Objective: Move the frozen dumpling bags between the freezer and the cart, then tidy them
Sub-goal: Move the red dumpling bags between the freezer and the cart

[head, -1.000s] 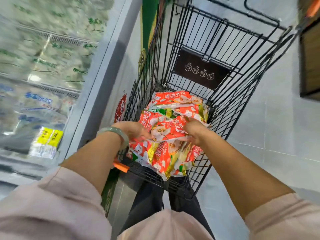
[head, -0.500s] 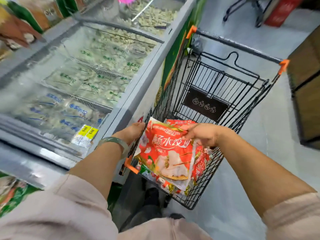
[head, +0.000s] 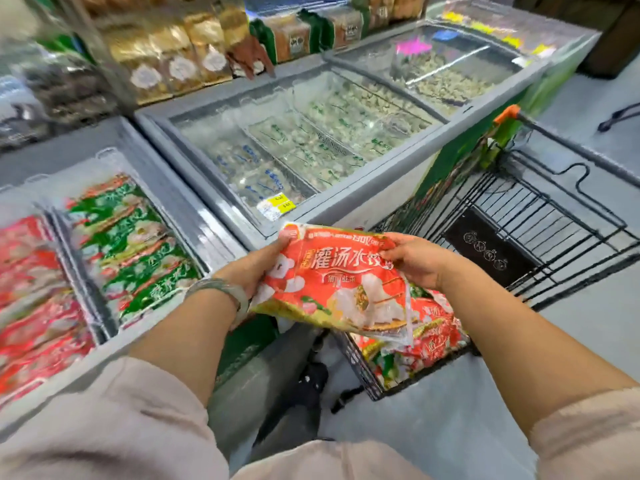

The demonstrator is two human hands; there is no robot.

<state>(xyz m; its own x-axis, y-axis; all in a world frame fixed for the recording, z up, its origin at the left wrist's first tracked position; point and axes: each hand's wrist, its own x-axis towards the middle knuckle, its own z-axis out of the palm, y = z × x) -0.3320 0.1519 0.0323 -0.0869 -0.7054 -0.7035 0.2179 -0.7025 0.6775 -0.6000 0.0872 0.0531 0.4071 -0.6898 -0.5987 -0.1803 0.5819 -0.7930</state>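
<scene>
Dumpling bag [head: 343,285] raised above cart [head: 485,247], bags [head: 433,327] inside

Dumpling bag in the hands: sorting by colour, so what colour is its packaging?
The dumpling bag is mainly red-orange with white lettering; head view shows it.

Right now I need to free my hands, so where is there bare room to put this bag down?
Bare: the grey ledge between the freezers, and the middle freezer's glass lid. Crowded: the left freezer, filled with red bags and green bags, and the near end of the cart, where a pile lies below the held bag. The cart floor beyond is mostly hidden.
</scene>
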